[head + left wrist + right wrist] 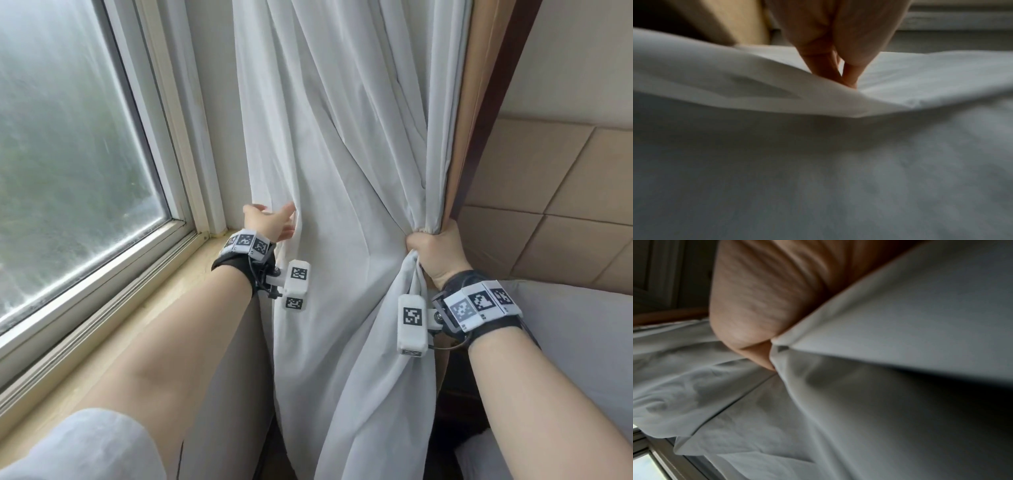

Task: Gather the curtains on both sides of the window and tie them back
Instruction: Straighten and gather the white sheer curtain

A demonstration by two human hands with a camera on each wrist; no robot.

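A white curtain (329, 154) hangs to the right of the window (68, 137), with a tan outer curtain (479, 85) along its right edge. My right hand (428, 245) grips a bunched handful of the white fabric together with the tan edge, at sill height. In the right wrist view the fist (756, 305) squeezes the cloth (879, 321). My left hand (279, 221) reaches to the curtain's left edge with its fingers slid behind the fabric. In the left wrist view the fingers (849, 76) point straight into a fold of the curtain (756, 91), and their tips are hidden.
A wooden window sill (164, 294) runs below the glass on the left. A tan padded wall panel (548, 192) and white bedding (575, 335) lie to the right. Below the grip the curtain falls loose between my arms.
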